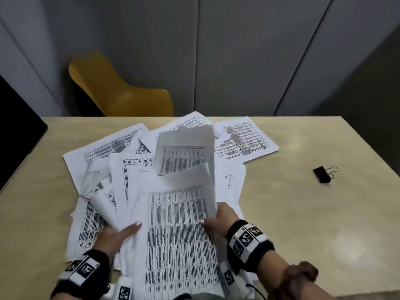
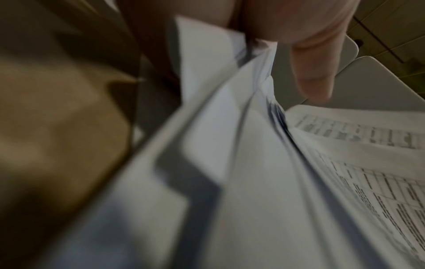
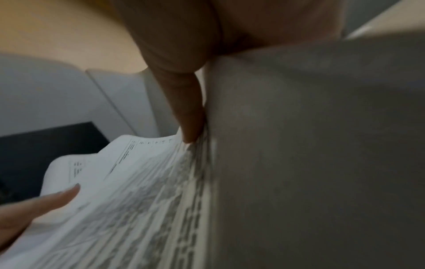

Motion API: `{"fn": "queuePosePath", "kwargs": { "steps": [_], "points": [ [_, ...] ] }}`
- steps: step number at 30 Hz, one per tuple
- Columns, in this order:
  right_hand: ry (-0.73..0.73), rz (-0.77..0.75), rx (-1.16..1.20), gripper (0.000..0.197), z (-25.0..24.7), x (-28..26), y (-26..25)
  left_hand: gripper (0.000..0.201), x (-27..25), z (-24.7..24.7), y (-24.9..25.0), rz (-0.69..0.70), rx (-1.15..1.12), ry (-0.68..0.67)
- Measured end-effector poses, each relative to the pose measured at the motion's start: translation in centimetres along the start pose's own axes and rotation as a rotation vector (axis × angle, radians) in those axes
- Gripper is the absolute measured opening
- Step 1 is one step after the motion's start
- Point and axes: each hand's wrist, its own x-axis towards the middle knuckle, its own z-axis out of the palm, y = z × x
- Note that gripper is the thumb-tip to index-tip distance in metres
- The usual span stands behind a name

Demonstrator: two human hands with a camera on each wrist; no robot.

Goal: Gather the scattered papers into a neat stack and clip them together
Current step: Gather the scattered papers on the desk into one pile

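Printed sheets lie fanned and overlapping across the middle of the beige table. A loose bundle of papers is raised near the front edge, its upper sheets curling over. My left hand grips the bundle's left side, thumb on top. My right hand grips its right edge, thumb on the printed face. The left wrist view shows the thumb over layered paper edges. In the right wrist view a finger presses the sheets. A black binder clip lies alone at the right.
A yellow chair stands behind the table's far edge, in front of grey wall panels. A black surface borders the table's left side. Bare tabletop surrounds the clip on the right. A blurred dark brown shape sits by my right forearm.
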Motion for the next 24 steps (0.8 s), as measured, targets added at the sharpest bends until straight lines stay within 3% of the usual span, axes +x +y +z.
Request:
{"fn": "queuePosePath", "kwargs": {
  "steps": [2, 7, 12, 14, 17, 18, 21, 24],
  "points": [
    [-0.051, -0.037, -0.081, 0.036, 0.0, 0.2, -0.5, 0.06, 0.0, -0.1, -0.2, -0.023, 0.011, -0.027],
    [-0.129, -0.073, -0.164, 0.034, -0.4, 0.7, -0.7, 0.067, 0.3, -0.2, 0.0, -0.038, 0.08, -0.008],
    [-0.149, -0.115, -0.155, 0.035, 0.2, 1.2, -1.0, 0.035, 0.3, -0.1, -0.1, -0.068, 0.099, -0.049],
    [-0.019, -0.127, -0.011, 0.033, -0.2, 1.2, -1.0, 0.022, 0.1, -0.3, -0.2, -0.064, 0.043, -0.03],
    [0.406, -0.064, 0.102, 0.041, -2.0, 2.2, 0.2, 0.041, -0.6, -0.8, -0.2, -0.022, -0.075, 0.015],
    [0.47, 0.007, 0.068, 0.048, -2.7, 2.7, 0.7, 0.048, -0.8, -1.1, -0.2, 0.0, -0.115, 0.043],
    [0.414, 0.189, -0.029, 0.066, -3.7, 3.3, 1.5, 0.042, -1.1, -2.8, 0.0, -0.027, -0.24, 0.13],
    [0.383, 0.218, -0.031, 0.081, -3.4, 3.3, 0.9, 0.037, -1.8, -4.2, 0.4, -0.024, -0.288, 0.219]
  ]
}}
